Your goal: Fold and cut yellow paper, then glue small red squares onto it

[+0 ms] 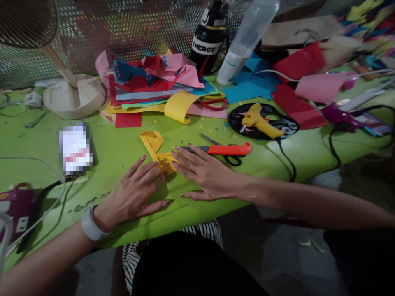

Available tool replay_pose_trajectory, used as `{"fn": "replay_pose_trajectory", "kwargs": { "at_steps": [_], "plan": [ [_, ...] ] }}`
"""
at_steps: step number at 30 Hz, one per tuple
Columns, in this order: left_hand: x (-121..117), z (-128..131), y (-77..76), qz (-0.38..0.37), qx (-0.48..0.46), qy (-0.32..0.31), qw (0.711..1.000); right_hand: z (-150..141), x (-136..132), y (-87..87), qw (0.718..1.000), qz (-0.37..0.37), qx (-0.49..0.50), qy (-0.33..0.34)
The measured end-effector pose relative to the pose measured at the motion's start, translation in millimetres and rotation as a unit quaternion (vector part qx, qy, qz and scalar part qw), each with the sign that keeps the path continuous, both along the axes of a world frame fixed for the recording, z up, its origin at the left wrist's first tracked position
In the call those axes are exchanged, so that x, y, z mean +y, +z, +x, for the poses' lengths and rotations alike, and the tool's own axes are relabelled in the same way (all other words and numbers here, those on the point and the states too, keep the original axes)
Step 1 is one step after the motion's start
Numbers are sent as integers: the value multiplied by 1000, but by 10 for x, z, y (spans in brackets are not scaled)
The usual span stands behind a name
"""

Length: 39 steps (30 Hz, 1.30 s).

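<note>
In the head view, our left hand (132,195) lies palm down at the lower centre of the frame, with a pale grey wristband (92,224) around the wrist. Its fingers are loosely spread, and the fingertips touch the lower left part of a folded yellow-orange paper piece (154,142). Our right hand (205,174) lies palm down just beside it, fingers spread open and flat, the tips over the paper's lower right part. We have neither hand closed around anything.

The paper sits at the centre of the frame on the bright green surface (120,152), its looped upper end clear of our fingers. An orange-handled cutter with a dark blade end (228,149) reaches from near our right fingertips towards the right, lying across black-handled scissors (233,160).

At right of centre we see a yellow glue gun (261,121) on a black oval tray (291,126). In the upper centre are a pile of coloured paper sheets (138,96), red-handled scissors (216,105) beside it, and a black bottle lettered "ENERGY" (205,47). A blurred-screen phone (75,149) lies at left, below the round cream-coloured fan base (74,100).
</note>
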<state>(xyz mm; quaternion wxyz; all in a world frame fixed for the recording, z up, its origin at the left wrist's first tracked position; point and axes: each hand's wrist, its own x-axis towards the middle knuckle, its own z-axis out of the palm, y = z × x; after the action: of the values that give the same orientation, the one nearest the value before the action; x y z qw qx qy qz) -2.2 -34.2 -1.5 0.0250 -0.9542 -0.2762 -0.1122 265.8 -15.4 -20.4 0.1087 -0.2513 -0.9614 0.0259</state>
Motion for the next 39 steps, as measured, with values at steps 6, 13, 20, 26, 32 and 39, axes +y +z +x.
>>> {"fn": "replay_pose_trajectory", "kwargs": {
  "at_steps": [6,13,20,26,32,39],
  "plan": [
    [0,-30,-18,-31,26,-6,999,-26,21,182,994,-59,50,-77],
    [-9,-17,16,-66,24,-11,998,-391,321,351,845,-484,21,-227],
    [-14,-40,9,-84,15,-10,996,-380,474,245,765,-603,20,-227],
    [-28,-17,21,-95,23,-1,995,-240,435,283,764,-598,23,-243],
    [8,-83,8,-53,-15,-27,998,-154,438,441,798,-540,26,-265],
    [110,-221,101,60,-151,165,973,-577,784,556,942,-201,128,-238]
  ]
}}
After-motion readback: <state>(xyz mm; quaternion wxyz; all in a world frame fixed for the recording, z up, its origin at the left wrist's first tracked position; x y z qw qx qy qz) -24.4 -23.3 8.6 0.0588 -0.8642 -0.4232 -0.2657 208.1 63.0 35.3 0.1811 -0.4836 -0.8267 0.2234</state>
